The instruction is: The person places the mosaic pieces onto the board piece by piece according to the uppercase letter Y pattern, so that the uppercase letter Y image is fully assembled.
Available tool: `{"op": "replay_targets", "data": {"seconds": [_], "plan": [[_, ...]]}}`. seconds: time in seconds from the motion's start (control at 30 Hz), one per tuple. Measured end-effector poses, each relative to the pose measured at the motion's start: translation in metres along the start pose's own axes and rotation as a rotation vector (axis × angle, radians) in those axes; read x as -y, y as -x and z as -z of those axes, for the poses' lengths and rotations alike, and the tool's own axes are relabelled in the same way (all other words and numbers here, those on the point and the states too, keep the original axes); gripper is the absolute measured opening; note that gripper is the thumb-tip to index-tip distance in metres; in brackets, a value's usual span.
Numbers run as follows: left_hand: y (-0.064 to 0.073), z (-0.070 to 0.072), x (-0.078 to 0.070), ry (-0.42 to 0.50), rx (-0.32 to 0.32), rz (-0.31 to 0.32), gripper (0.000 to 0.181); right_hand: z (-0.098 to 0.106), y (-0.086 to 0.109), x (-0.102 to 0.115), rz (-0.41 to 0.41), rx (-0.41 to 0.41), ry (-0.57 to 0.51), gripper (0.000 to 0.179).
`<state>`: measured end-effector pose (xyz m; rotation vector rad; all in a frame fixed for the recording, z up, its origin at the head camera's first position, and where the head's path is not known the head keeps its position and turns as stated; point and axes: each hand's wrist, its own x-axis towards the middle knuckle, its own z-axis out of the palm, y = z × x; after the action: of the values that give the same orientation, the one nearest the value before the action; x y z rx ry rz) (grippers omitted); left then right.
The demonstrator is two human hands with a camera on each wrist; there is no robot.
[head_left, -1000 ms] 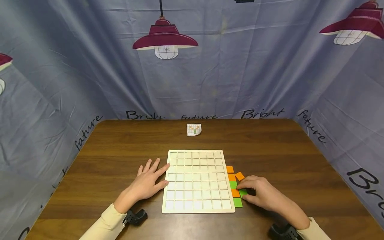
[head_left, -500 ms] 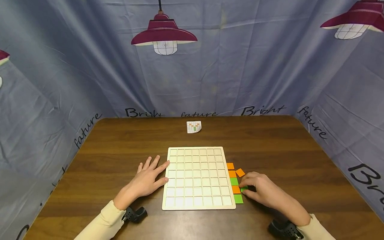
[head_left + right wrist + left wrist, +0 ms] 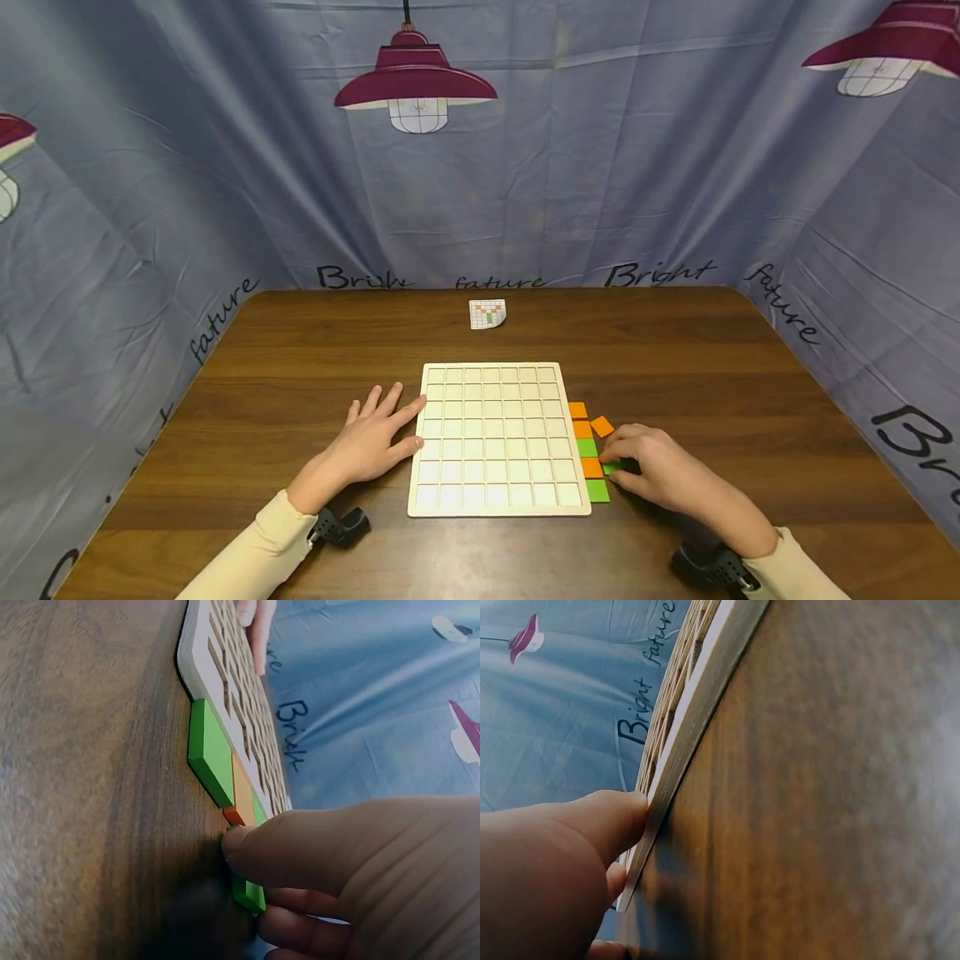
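A pale wooden grid board (image 3: 498, 510) with square recesses lies flat on the table. My left hand (image 3: 358, 446) rests at its left edge, fingers spread, with thumb and index fingertip touching the rim; the left wrist view shows the thumb (image 3: 619, 817) against the board's side. My right hand (image 3: 656, 467), right of the board, pinches a green square tile (image 3: 250, 892) between thumb and fingers, down at table level. Beside it, along the board's right edge, runs a column of orange and green tiles, with a green tile (image 3: 597, 491) nearest and an orange tile (image 3: 577, 410) farthest.
A loose orange tile (image 3: 602, 426) lies turned at an angle just beyond my right fingertips. A small paper card (image 3: 487, 314) with a coloured grid pattern lies near the back of the brown wooden table (image 3: 360, 333). Blue curtains (image 3: 517, 183) hang around the table.
The head view has shifted slightly. My right thumb and fingers have closed in around the green tile and cover more of it. My left hand stays at the board's edge.
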<state>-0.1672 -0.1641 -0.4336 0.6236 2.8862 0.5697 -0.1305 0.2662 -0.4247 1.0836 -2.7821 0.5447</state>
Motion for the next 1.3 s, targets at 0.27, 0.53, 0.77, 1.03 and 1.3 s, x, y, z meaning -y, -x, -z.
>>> {"op": "replay_targets", "data": {"seconds": [0.27,0.53,0.77,1.03,1.3], "plan": [[-0.001,-0.001,0.003,0.004,0.013,0.011,0.059,0.001,-0.004,0.001,0.017,-0.002,-0.007,0.022],[0.000,0.000,0.002,-0.004,0.014,0.012,0.059,0.000,-0.008,-0.002,0.052,-0.017,0.001,0.022],[-0.002,0.000,0.002,-0.033,0.000,0.010,0.060,0.002,-0.013,-0.004,0.016,0.015,0.007,0.021],[-0.007,0.000,0.003,-0.043,0.001,0.015,0.061,0.004,-0.018,-0.009,-0.009,0.028,0.015,0.020],[-0.010,0.002,0.006,-0.028,0.002,0.011,0.062,0.012,-0.031,-0.008,-0.037,0.013,0.038,0.021]]}}
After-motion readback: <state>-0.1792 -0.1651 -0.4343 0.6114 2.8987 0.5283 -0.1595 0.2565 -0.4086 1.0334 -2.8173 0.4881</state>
